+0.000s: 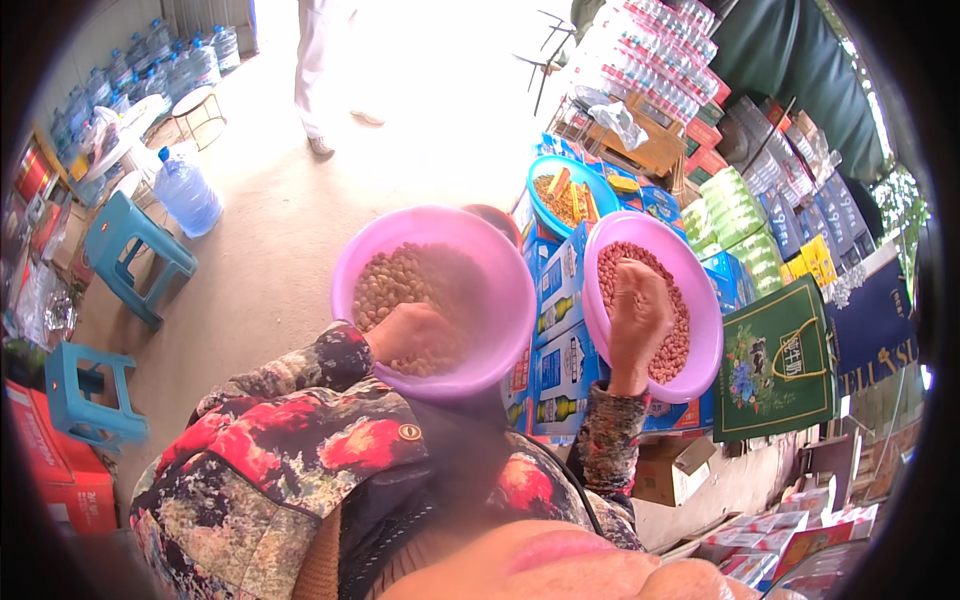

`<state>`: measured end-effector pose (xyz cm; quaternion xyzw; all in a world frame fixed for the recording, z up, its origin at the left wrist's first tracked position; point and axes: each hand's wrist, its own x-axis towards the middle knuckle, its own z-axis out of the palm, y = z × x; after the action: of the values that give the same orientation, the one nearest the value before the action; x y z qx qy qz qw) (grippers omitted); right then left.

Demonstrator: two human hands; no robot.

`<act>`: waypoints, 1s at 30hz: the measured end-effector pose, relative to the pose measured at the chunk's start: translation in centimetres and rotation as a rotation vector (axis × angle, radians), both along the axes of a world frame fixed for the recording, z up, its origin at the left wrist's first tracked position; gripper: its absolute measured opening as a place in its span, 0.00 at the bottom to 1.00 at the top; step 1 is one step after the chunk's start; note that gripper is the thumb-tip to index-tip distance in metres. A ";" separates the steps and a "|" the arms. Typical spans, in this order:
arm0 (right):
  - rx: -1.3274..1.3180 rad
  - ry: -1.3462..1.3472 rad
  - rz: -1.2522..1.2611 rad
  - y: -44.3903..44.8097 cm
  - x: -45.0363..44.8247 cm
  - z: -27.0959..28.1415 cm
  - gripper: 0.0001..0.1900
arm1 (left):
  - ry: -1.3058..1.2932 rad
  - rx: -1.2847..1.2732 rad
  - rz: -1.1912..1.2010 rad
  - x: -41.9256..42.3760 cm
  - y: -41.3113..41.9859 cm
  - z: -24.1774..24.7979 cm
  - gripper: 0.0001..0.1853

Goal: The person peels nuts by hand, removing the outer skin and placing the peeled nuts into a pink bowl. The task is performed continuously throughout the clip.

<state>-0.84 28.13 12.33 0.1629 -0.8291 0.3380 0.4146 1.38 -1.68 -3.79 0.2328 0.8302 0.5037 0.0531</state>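
A pink plastic basin (495, 330) in front of me holds peanuts in their shells (394, 281). My left hand (412, 331) reaches down into these peanuts, its fingers blurred and partly hidden. To the right, a second pink basin (701, 337) contains reddish shelled peanut kernels (671, 360). Over the kernels is my right hand (640, 304), with its fingers curled in. I cannot tell whether anything is inside it.
Blue drink cartons (559, 375) stand under the right basin. Behind it is a blue basin (551, 214) with corn. Blue plastic stools (139, 255) and a water jug (187, 195) stand left. A green gift bag (776, 360) is at right. A person's legs (311, 75) show ahead.
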 end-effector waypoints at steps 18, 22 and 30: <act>-0.377 -0.722 0.447 -11.7 -1.5 -14.9 0.09 | 0.198 -0.010 0.270 -0.7 -0.6 2.2 0.11; -0.351 -0.706 0.435 -11.2 -1.2 -14.9 0.09 | 0.027 0.375 0.500 -5.3 -3.0 7.2 0.10; -0.913 -0.951 0.695 -12.7 0.6 -16.4 0.11 | 0.050 0.268 0.348 -0.5 1.4 3.9 0.08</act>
<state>-0.23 15.47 -4.10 0.0632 -0.5970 0.7943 -0.0932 0.85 -0.30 0.07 0.1033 0.7846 0.6052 -0.0865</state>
